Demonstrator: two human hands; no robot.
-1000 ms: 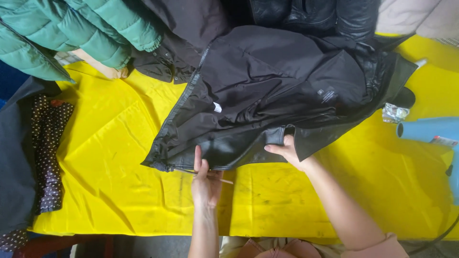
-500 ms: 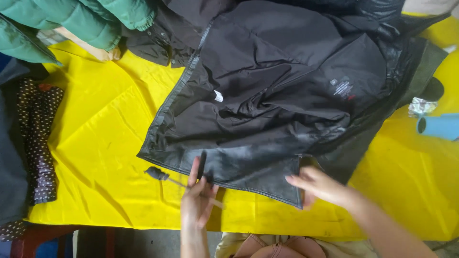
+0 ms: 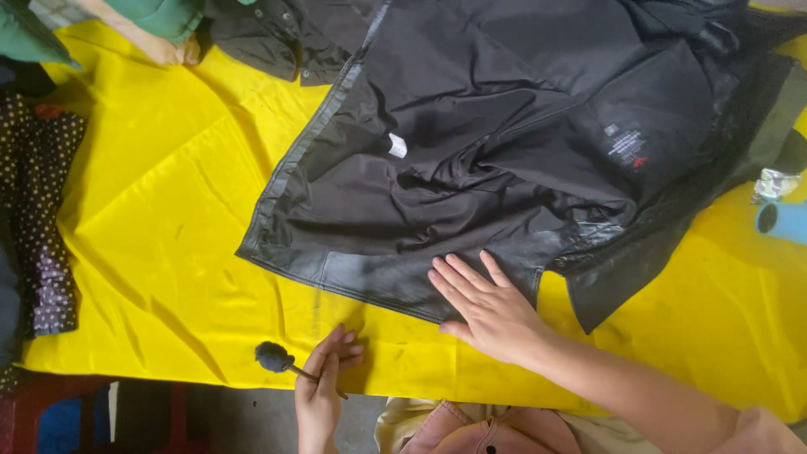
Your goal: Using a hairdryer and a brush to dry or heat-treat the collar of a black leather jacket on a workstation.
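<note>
Yellow cloth [image 3: 151, 219] is seen covering the table in the head view, and a black jacket [image 3: 504, 151] is spread across it, lining side up. Since half a second ago the jacket's lower edge has been brought nearer to the person, and the right hand [image 3: 487, 307], then hovering just off the hem, is now laid flat on it with the fingers spread and nothing gripped. The left hand [image 3: 324, 382] has been drawn back from the hem to the near edge of the table; its fingers are closed around a thin stick with a dark, fuzzy ball tip [image 3: 273, 357], which points left and lies over the yellow cloth, apart from the jacket. By this change the hem is judged to be pinned down for work, while the dauber is held off it for the moment.

The jacket appears dull and creased, with a small white tag [image 3: 398, 145] near the middle and a printed label [image 3: 626, 145] toward the right. A greyish, worn-looking patch is noticed along the hem just left of the right hand. Green padded clothing [image 3: 160, 15] and a dotted dark garment [image 3: 42, 210] are seen at the left, and a pale blue tube [image 3: 786, 220] at the right edge.
</note>
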